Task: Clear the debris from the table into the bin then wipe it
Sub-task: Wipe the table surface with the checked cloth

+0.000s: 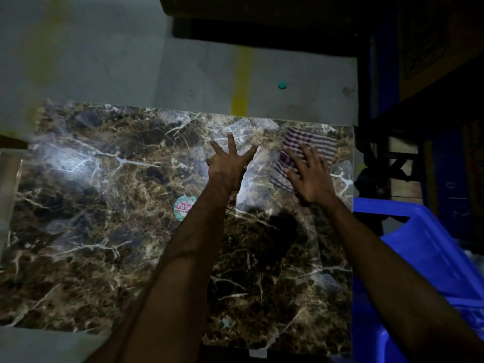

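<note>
A dark marble-patterned table (104, 231) fills most of the view. A striped purple and white cloth (309, 142) lies near its far right corner. My right hand (309, 171) lies flat on the cloth with straight fingers, pressing it to the table. To its left my left hand (227, 166) is held out over the table with fingers spread and holds nothing. A blue plastic bin (419, 258) stands against the table's right edge.
A round sticker (183, 208) sits on the table beside my left forearm. Beyond the far edge is a grey floor with a yellow line (242, 82) and a small teal cap (282, 85). Dark shelving (419, 74) stands at the right.
</note>
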The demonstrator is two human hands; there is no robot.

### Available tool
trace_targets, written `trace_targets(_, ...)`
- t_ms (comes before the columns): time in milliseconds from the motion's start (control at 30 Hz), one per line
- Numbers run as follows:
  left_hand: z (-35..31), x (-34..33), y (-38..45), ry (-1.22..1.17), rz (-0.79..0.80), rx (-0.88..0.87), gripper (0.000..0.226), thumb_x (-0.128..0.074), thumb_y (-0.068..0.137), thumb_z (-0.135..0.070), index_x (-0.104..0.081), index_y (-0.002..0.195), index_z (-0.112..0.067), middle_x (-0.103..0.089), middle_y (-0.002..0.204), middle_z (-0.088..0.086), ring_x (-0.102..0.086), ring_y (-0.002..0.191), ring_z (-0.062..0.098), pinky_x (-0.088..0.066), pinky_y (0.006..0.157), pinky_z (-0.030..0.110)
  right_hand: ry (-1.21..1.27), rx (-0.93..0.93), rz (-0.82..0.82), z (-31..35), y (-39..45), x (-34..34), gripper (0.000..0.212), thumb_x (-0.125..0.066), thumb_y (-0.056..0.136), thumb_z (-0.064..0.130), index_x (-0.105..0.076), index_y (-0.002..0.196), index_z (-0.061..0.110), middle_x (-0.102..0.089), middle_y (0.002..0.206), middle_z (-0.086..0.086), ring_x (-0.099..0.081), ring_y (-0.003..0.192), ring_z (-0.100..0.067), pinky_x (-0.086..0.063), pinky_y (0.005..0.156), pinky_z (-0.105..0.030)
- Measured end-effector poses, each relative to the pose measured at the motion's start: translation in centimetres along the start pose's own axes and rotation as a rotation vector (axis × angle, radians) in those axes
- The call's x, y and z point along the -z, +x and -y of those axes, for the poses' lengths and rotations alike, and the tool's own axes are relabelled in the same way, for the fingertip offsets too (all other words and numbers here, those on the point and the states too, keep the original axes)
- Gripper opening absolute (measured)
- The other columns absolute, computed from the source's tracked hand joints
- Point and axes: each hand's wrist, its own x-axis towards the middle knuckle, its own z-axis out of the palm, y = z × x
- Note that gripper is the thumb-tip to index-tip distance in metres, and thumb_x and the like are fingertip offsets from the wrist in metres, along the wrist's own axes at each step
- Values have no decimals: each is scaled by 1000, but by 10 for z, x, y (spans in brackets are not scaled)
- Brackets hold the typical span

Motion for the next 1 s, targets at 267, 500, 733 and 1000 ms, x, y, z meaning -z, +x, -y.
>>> trace_targets(267,0,-4,2,-18,24,28,78,-46,108,-33,13,154,-56,21,166,24,0,142,72,-48,94,71,78,-128,-14,37,60,-4,63,-26,103,59,-13,162,45,-1,174,-3,2,159,-35,-1,126,-56)
trace_targets(500,-1,4,-4,-37,66,20,118,-73,88,-12,15,154,-55,24,165,25,2,141,73,-49,91,71,31,163,73,33,-9,-16,60,-25,103,60,-17,162,47,-3,174,4,4,160,-25,-1,125,-45)
trace_targets(733,4,4,-8,-81,33,-34,106,-65,96,-14,12,152,-60,19,168,20,2,142,71,-46,95,73,27,-57,50,23,15,6,69,-17,95,71,-13,161,50,-4,174,1,-2,159,-31,-9,124,-54)
trace_targets(1000,2,0,-15,-24,-3,-70,90,-52,103,-20,15,156,-49,11,170,18,-5,145,68,-43,99,72,84,89,141,59,3,-9,71,-15,95,69,-13,162,47,1,174,2,6,160,-28,-2,126,-53)
